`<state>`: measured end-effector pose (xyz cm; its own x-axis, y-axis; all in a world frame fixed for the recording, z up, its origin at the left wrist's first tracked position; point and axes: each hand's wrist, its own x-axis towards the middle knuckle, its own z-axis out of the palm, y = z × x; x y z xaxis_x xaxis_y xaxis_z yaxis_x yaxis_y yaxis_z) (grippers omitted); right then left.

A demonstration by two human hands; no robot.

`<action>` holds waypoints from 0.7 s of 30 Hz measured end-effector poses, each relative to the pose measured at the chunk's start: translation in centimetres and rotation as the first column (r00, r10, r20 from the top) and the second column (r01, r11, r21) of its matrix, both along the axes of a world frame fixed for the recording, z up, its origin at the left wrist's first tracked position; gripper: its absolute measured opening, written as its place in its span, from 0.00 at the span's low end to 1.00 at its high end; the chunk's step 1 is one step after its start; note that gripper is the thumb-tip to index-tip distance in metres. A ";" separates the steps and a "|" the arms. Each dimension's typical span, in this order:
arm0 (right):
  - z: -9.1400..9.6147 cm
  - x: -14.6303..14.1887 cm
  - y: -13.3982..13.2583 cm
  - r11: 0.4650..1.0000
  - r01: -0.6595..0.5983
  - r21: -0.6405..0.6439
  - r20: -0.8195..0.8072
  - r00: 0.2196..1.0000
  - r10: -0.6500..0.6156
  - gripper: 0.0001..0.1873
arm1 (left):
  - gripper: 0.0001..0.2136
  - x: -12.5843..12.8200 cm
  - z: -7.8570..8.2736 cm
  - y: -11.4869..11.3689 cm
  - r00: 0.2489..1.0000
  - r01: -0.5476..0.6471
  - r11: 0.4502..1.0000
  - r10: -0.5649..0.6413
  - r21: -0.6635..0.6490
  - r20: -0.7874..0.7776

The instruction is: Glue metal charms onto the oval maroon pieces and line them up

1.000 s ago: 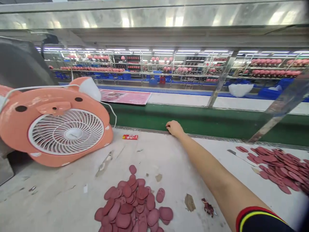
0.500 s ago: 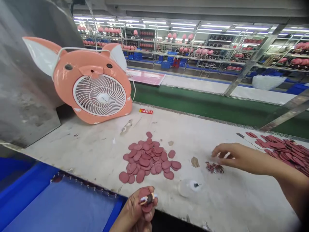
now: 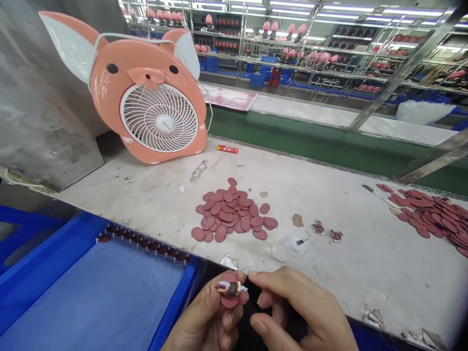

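Observation:
My left hand (image 3: 206, 317) holds a maroon-pink oval rubber piece (image 3: 229, 301) low in the view, with a small multicoloured figure (image 3: 231, 288) lying on it. My right hand (image 3: 296, 309) is next to it, its fingers curved and apart, the fingertips close to the piece. It appears to hold nothing. On the white bench, a pile of similar ovals (image 3: 230, 213) lies above my hands. A second heap (image 3: 431, 218) lies at the right.
A pink pig-shaped electric fan (image 3: 159, 117) stands at the bench's back left, near a red packet (image 3: 227, 149). A transparent plastic bottle (image 3: 288, 248) lies close to my hands. A blue bin (image 3: 91, 292) sits at the front left, beyond which runs a green conveyor belt (image 3: 285, 131).
My right hand has come from the small scraps on the bench to beside my left hand. The view has tilted and shifted, so the bench sits higher and the blue bin shows more.

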<state>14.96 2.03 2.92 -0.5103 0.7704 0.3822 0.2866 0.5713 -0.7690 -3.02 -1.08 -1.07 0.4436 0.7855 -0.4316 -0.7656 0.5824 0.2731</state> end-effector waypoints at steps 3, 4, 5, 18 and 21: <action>-0.3 -0.8 0.5 0.994 -0.011 -0.106 -0.045 0.999 0.006 0.22 | 0.14 -0.2 -0.3 -0.1 0.999 0.010 0.999 -0.009 0.030 -0.036; -0.3 -1.0 0.5 0.993 -0.013 -0.119 -0.049 0.999 0.007 0.21 | 0.14 -0.3 -0.2 0.0 0.999 0.011 0.999 -0.010 0.038 -0.041; -0.3 -1.3 0.5 0.992 -0.010 -0.124 -0.051 0.999 0.004 0.20 | 0.15 -0.3 -0.1 0.1 0.999 0.014 0.999 -0.012 0.042 -0.043; -4.4 -5.5 0.2 0.838 0.227 0.496 -0.045 0.971 -0.237 0.12 | 0.20 -0.2 -0.7 -1.0 0.559 -0.469 0.836 0.531 0.285 -0.637; -5.1 -7.0 0.5 0.811 0.156 0.564 -0.012 0.984 -0.180 0.13 | 0.13 -0.5 -0.1 -1.2 0.422 -0.510 0.792 0.570 0.335 -0.705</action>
<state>7.96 2.49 -2.16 -0.4171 0.5043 0.7561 0.4414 0.8396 -0.3165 -3.51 -2.26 -1.17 -0.5368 0.7809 -0.3193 -0.4154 0.0847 0.9057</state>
